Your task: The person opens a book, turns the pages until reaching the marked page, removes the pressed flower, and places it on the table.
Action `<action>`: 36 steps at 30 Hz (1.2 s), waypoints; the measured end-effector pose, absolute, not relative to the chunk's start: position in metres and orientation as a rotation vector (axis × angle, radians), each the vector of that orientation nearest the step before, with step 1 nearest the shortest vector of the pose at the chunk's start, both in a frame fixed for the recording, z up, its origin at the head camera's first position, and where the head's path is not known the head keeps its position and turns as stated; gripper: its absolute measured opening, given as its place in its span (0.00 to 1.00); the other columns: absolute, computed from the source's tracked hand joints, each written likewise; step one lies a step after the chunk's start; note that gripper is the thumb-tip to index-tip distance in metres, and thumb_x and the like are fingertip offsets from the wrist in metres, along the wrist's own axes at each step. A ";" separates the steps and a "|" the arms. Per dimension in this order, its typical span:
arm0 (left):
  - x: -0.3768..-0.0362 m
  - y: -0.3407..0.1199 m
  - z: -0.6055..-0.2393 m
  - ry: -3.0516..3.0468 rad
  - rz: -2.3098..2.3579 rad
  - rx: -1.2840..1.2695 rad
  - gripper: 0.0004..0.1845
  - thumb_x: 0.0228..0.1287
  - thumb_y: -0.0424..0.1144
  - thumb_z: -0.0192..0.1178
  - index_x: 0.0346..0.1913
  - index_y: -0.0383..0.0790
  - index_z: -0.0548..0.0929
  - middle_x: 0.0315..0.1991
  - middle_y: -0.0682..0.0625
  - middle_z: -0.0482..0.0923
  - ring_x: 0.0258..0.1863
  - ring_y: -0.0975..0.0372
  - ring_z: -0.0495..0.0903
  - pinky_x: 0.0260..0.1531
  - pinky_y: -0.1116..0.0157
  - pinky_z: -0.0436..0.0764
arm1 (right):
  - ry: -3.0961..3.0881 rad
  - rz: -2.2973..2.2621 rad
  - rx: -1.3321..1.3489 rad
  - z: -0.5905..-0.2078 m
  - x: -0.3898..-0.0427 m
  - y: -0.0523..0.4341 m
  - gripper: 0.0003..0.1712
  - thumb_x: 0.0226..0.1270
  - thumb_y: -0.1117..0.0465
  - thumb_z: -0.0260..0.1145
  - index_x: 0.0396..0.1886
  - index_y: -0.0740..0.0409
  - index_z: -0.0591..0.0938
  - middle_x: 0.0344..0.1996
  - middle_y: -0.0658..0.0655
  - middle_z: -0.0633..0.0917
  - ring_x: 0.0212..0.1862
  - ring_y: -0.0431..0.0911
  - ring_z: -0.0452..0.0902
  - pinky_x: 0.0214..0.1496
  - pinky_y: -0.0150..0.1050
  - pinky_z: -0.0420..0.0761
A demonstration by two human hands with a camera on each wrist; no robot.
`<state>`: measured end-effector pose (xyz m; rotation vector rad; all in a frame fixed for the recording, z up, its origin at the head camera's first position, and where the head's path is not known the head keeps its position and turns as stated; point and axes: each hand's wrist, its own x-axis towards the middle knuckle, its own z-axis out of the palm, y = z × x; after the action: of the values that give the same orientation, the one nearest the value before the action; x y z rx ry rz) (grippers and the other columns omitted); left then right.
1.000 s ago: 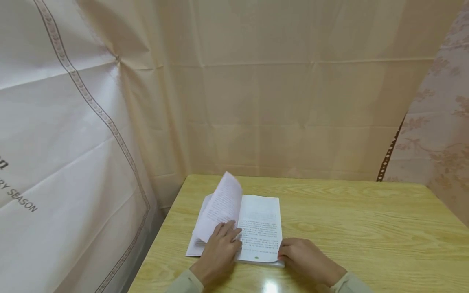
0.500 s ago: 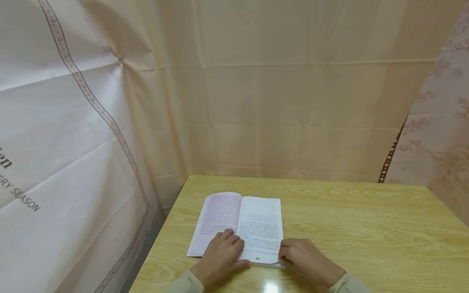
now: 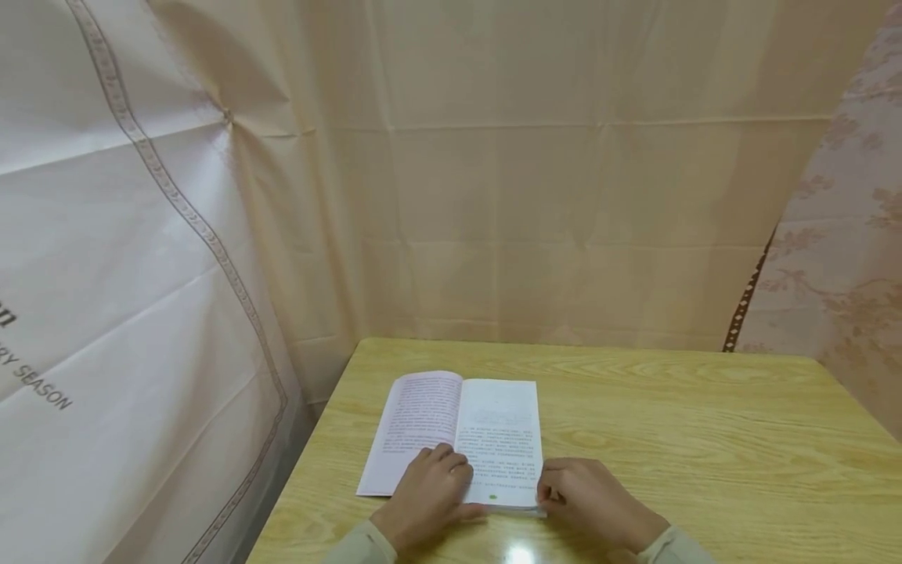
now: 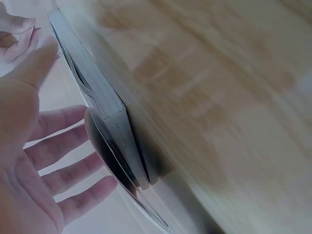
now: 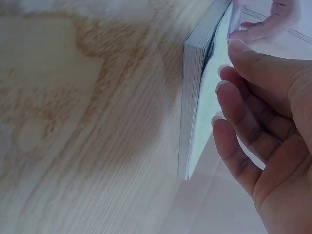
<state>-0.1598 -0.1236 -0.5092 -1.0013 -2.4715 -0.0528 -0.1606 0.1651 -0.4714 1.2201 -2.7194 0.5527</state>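
Observation:
An open book (image 3: pixel 496 415) lies on the table, its left page (image 3: pixel 416 415) tinted pink and its right page white, both with rows of print. My left hand (image 3: pixel 430 493) rests on the lower part near the gutter, thumb out along the bottom edge. Its spread fingers (image 4: pixel 68 148) show over the left page in the left wrist view, where that side curves up. My right hand (image 3: pixel 592 497) is at the lower right corner, thumb and curled fingers (image 5: pixel 234 100) at the page's edge. A narrow gap shows there between the top page and the page block (image 5: pixel 192 73).
The wooden table (image 3: pixel 676 423) extends to the right and behind the book. Beige cloth (image 3: pixel 550 196) hangs along its back edge. White printed cloth (image 3: pixel 141 313) hangs at the left, and floral cloth (image 3: pixel 838 274) at the right.
The raised leaf has come down flat onto the left side. My left hand has shifted slightly right and down, its thumb now stretched along the bottom edge. My right hand stays at the corner.

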 end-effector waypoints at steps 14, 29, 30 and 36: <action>-0.159 -0.121 -0.505 -2.499 -0.070 -1.034 0.24 0.62 0.69 0.61 0.25 0.53 0.79 0.34 0.60 0.84 0.34 0.64 0.75 0.33 0.67 0.74 | -2.725 0.415 1.259 -0.476 -0.160 0.165 0.04 0.65 0.56 0.76 0.37 0.49 0.92 0.39 0.40 0.85 0.38 0.30 0.78 0.37 0.31 0.82; -0.160 -0.119 -0.503 -2.529 -0.033 -1.034 0.25 0.64 0.70 0.59 0.25 0.53 0.77 0.35 0.59 0.84 0.35 0.64 0.76 0.32 0.67 0.73 | -2.604 0.361 1.240 -0.479 -0.161 0.164 0.08 0.58 0.63 0.78 0.31 0.46 0.88 0.36 0.40 0.84 0.34 0.29 0.73 0.31 0.26 0.77; -0.160 -0.118 -0.503 -2.527 -0.029 -1.031 0.25 0.65 0.69 0.59 0.25 0.53 0.77 0.35 0.59 0.84 0.35 0.64 0.76 0.32 0.67 0.73 | -2.585 0.376 1.218 -0.479 -0.161 0.164 0.09 0.57 0.63 0.79 0.31 0.46 0.87 0.35 0.39 0.83 0.32 0.28 0.71 0.30 0.24 0.75; -0.158 -0.118 -0.504 -2.548 -0.114 -0.999 0.14 0.77 0.52 0.56 0.41 0.48 0.86 0.38 0.57 0.86 0.37 0.63 0.79 0.35 0.66 0.76 | -2.586 0.560 0.942 -0.475 -0.159 0.161 0.17 0.56 0.59 0.81 0.37 0.45 0.80 0.37 0.39 0.79 0.26 0.27 0.65 0.25 0.24 0.70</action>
<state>-0.1577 -0.1179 -0.5038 -0.9994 -2.5476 -0.1140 -0.1589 0.1608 -0.4753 0.9418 -2.5863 0.5599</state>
